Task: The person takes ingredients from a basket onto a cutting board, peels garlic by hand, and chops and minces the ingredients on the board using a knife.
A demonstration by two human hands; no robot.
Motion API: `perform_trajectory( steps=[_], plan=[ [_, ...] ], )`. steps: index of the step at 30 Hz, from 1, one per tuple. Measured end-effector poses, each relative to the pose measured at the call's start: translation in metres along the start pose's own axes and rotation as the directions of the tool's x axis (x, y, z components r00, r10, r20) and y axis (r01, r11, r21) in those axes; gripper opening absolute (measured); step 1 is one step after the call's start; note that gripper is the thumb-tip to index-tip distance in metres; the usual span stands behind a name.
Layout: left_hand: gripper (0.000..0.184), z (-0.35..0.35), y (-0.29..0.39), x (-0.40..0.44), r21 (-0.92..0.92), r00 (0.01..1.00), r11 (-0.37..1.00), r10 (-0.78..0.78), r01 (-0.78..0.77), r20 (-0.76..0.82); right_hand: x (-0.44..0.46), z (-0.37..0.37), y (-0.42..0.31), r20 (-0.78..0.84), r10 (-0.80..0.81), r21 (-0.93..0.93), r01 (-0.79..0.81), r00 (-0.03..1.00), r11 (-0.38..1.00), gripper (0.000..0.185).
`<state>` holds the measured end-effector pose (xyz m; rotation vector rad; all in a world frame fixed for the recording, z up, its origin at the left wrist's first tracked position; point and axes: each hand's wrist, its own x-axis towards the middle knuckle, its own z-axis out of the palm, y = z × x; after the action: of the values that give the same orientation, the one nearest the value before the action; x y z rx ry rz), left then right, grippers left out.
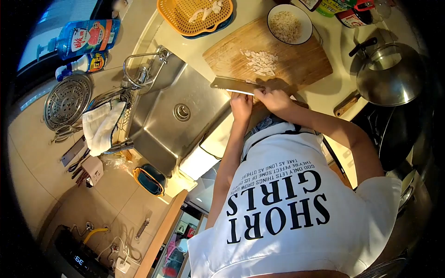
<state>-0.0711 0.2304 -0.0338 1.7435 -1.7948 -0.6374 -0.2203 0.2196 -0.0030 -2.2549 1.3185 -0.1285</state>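
My right hand (pixel 274 100) is closed around the handle of a kitchen knife (pixel 234 85), whose broad blade points left across the near edge of the wooden cutting board (pixel 306 69). Just under the blade, my left hand (pixel 241 107) is closed at the board's edge; whatever its fingers hold is hidden. Beyond the knife, a small heap of pale chopped pieces (pixel 260 62) lies on the board. A white bowl (pixel 308 28) of finely chopped pale food (pixel 285 26) rests at the board's far side.
To the left is a steel sink (pixel 157 120) with a faucet (pixel 139 69). An orange colander (pixel 171 18) with pale strips stands at the back. On the right are a lidded pan (pixel 394 78) and a black wok (pixel 394 129). Detergent bottles (pixel 88 38) line the left.
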Motion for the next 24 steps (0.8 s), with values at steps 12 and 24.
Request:
perform_trajectory(
  steps=[12, 24],
  plan=[
    [0.013, 0.0, 0.002, 0.008, -0.112, 0.998, 0.992, -0.056, 0.051, -0.042, 0.029, -0.019, 0.013, -0.103, 0.043, 0.197, -0.022, 0.994, 0.98, 0.008],
    [0.015, -0.001, 0.01, 0.008, 0.012, 0.985, 0.999, 0.033, -0.032, -0.167, 0.011, -0.015, 0.009, -0.185, 0.042, 0.209, -0.003, 0.982, 0.978, 0.016]
  ],
)
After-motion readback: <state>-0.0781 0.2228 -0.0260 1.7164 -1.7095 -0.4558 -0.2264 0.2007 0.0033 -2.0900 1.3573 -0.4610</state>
